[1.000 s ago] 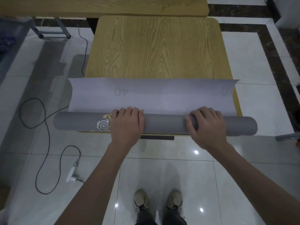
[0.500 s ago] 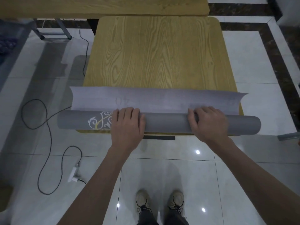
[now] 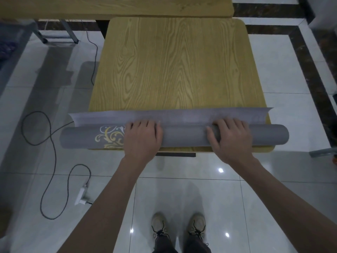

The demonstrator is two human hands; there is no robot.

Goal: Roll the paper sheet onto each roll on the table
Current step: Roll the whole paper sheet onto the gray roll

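Hands first: my left hand (image 3: 141, 138) is laid palm-down over the grey roll (image 3: 184, 136), fingers draped across the top and curled onto it, more pressing than pinching, so call that grip closed around the roll. My right hand (image 3: 230, 140) does the same further toward 3 o'clock, thumb hooked on the near side of the tube and fingers over the far side, wrapped on it too. The roll lies crosswise along the near edge of the bench (image 3: 173, 66), at 6 o'clock of the wooden top, and both of its ends stick out past the bench edges. A gold and white swirl pattern (image 3: 111, 136) shows on the roll just beside my left hand, on the 9 o'clock side. Only a narrow strip of the paper sheet (image 3: 182, 115) is left loose, lying flat right behind the roll toward 12 o'clock, its two corners curling up a bit. The rest of the bench top past it is bare wood grain. Down on the tiled floor (image 3: 282, 79), a black cable (image 3: 52, 148) loops around at 8 o'clock and ends at a white plug (image 3: 81, 196). My shoes (image 3: 179, 226) show at 6 o'clock.
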